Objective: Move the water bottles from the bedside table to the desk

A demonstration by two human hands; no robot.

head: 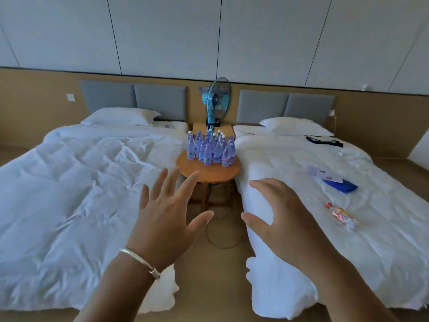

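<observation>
Bottles of water stand upright in a tight cluster on the far part of a round wooden table between two white beds — clear plastic, white caps, bluish-purple labels. Behind them a blue fan stands on a square wooden nightstand. Left hand, a bracelet at its wrist, reaches forward with fingers spread and holds nothing; right hand is likewise extended, fingers loosely bent, empty — both well short of the bottles.
</observation>
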